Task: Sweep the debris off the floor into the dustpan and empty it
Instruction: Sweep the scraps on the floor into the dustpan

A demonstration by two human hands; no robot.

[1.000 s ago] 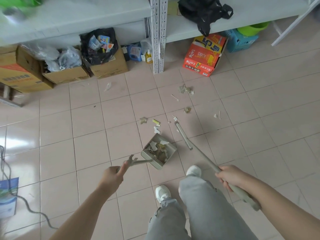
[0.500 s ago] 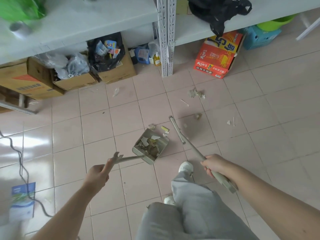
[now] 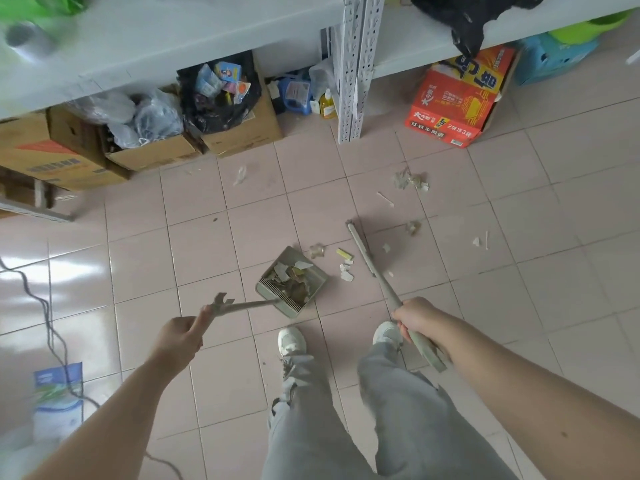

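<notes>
Head view: left hand (image 3: 180,337) grips one dustpan (image 3: 270,289), right hand (image 3: 414,315) grips one broom (image 3: 362,250).

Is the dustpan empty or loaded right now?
Loaded: a pile of debris lies inside the dustpan, which rests on the floor tiles.

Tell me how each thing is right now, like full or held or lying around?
dustpan: partly full of debris, handle held by left hand
broom: head down on the floor, handle gripped by right hand
loose scraps: lying unswept between dustpan and broom
black rubbish bag: open, stuffed with wrappers, in a cardboard box
</notes>
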